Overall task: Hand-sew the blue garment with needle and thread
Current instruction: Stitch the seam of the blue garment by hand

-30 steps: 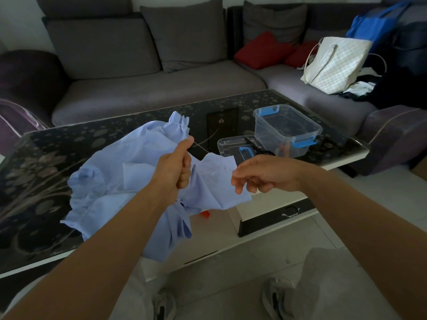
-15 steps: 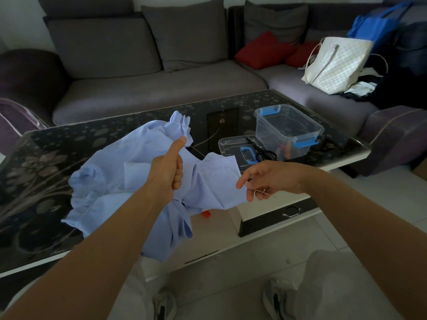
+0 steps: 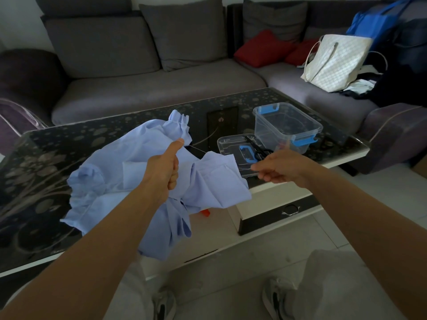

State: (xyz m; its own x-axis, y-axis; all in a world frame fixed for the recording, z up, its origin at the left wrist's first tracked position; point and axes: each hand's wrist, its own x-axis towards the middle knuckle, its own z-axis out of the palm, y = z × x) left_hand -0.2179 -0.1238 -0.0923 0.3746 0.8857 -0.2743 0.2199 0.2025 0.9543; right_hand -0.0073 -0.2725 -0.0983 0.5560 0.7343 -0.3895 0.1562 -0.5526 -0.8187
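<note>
The light blue garment (image 3: pixel 111 181) lies crumpled on the dark glass table (image 3: pixel 34 204) and hangs over its near edge. My left hand (image 3: pixel 163 170) grips a bunch of the fabric, thumb up. A thin thread (image 3: pixel 196 150) runs from beside the thumb tip toward the right. My right hand (image 3: pixel 276 167) hovers just right of the cloth with thumb and forefinger pinched together. The needle itself is too small to make out.
A clear plastic box with blue clips (image 3: pixel 285 125) stands on the table's right part. Its lid (image 3: pixel 233 146) lies beside it with black scissors (image 3: pixel 258 148) on top. A small orange object (image 3: pixel 205 212) sits below the cloth. A grey sofa with bags lies beyond.
My right hand has risen slightly and moved a little right, fingers pinching tighter. The left hand keeps its grip on the cloth, barely shifted.
</note>
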